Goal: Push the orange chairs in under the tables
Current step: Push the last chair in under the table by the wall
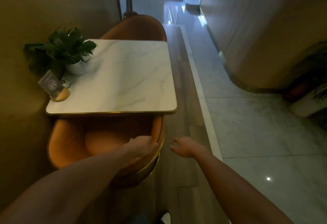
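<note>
Gripping the near rounded orange velvet chair (106, 144) by its backrest rim, the left hand (141, 146) is closing there; the right hand (184, 146) is hovering open, empty. Its seat is sitting partly under the white marble counter (127, 75); a forward shove looks next.

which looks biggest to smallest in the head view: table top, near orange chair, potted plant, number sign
1. table top
2. near orange chair, partly hidden by the table and an arm, so unsure against the table
3. potted plant
4. number sign
</note>
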